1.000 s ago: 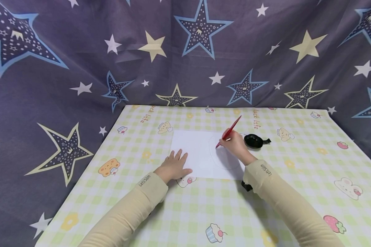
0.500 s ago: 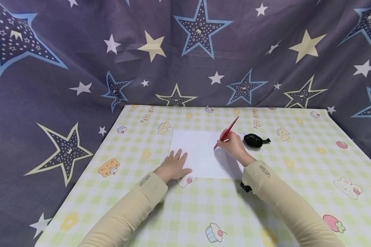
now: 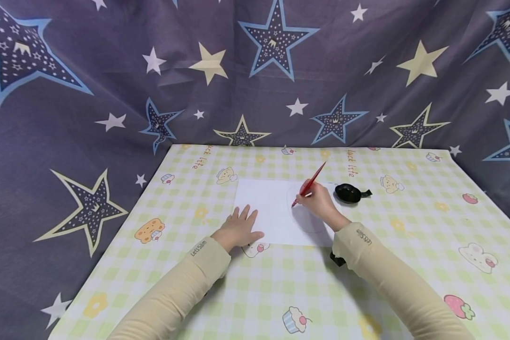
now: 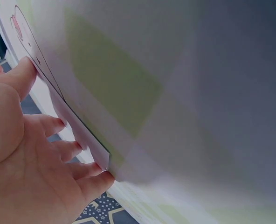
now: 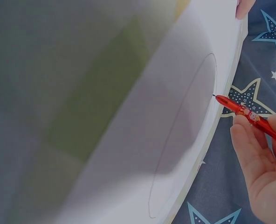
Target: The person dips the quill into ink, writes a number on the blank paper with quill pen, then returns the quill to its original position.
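Note:
A white sheet of paper [image 3: 265, 198] lies on the table, carrying a thin drawn round outline [image 5: 171, 126] on its right part. My left hand [image 3: 238, 229] rests with spread, straight fingers on the paper's lower left corner. In the left wrist view that hand [image 4: 44, 144] has its fingertips along the paper's edge. My right hand [image 3: 320, 202] pinches a red pen [image 3: 312, 180], tilted with its upper end away to the right. The right wrist view shows the pen's [image 5: 250, 115] dark tip at the paper, close to the drawn line.
A glossy black oval object [image 3: 347, 194] with a short tab sits just right of the paper. Another small black piece [image 3: 337, 259] shows beside the right sleeve. The checked tablecloth [image 3: 195, 283] reaches back to a star-patterned curtain [image 3: 255, 94].
My right hand and the red pen have moved slightly left and toward me across the paper. The left hand has stayed in place.

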Demonstrator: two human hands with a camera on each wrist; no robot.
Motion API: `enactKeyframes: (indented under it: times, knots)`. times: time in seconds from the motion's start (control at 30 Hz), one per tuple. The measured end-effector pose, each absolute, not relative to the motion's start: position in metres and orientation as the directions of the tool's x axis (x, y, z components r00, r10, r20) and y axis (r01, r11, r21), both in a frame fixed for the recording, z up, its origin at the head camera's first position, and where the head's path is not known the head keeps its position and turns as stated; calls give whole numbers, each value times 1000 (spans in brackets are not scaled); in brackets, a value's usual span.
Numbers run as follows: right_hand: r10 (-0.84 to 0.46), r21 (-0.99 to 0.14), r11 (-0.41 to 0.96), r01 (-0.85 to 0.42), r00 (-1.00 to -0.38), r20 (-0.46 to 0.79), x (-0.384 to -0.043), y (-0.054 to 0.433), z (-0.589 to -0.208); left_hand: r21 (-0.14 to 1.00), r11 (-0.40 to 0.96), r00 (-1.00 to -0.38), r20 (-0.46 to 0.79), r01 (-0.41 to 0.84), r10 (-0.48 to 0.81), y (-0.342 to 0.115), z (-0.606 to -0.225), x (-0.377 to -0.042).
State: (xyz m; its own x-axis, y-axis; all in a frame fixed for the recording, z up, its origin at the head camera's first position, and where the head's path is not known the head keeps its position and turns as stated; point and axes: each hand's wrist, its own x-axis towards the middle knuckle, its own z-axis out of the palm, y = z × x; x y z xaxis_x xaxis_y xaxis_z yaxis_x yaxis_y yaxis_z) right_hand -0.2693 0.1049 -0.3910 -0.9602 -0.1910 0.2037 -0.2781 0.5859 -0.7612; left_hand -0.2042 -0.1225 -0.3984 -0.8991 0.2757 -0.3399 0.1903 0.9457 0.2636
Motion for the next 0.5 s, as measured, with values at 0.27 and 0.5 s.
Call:
enactKeyframes:
  times: [0.27,0.5]
  knots:
    - [-202,-755,589,-290,-957,210,-267,103,-392,271,944,-899,-339,187,276,-123,-400,-205]
    - [-215,-749,587,-307,-951,222,-266,103,-392,269,944,-899,-338,189,277,-123,-400,-205]
